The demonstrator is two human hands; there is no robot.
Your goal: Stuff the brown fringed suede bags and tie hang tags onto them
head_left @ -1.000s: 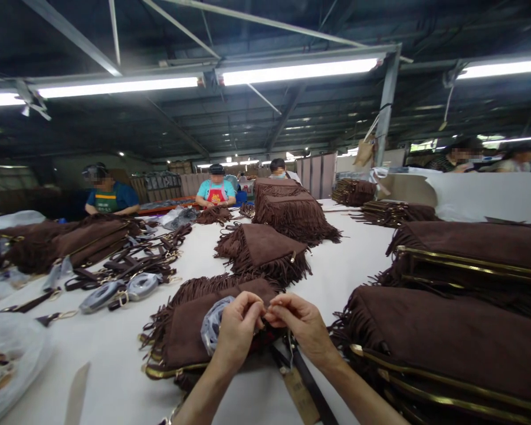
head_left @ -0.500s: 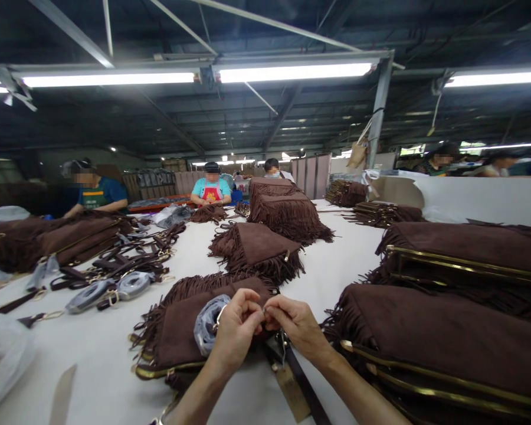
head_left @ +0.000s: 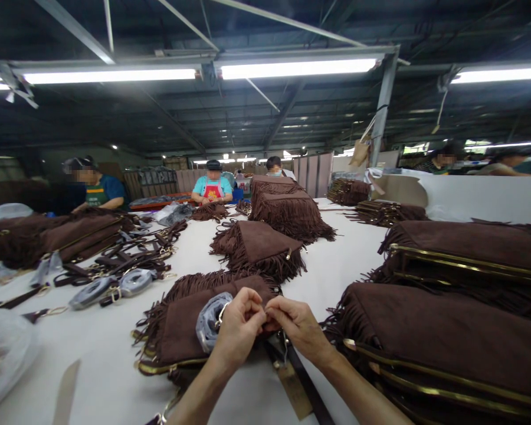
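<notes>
My left hand (head_left: 243, 321) and my right hand (head_left: 294, 324) meet fingertip to fingertip above a brown fringed bag (head_left: 181, 324). Both are closed in a pinch on something small that the fingers hide. A coiled strap in grey wrapping (head_left: 210, 321), with a metal clasp, lies on the bag beside my left hand. Below my right hand a dark strap (head_left: 307, 381) runs towards me, with a tan paper tag (head_left: 293, 386) hanging by a thin string next to it.
Stacked fringed bags with gold zips (head_left: 442, 336) stand at the right; more fringed bags (head_left: 259, 251) lie ahead. Loose straps (head_left: 128, 254) and wrapped coils (head_left: 137, 282) cover the left. A clear plastic bag (head_left: 4, 354) sits at the near left. Co-workers (head_left: 212, 186) sit across the white table (head_left: 110, 366).
The view has shifted slightly. My hands stay pinched together in almost the same place, and the bag and coiled strap lie as before.
</notes>
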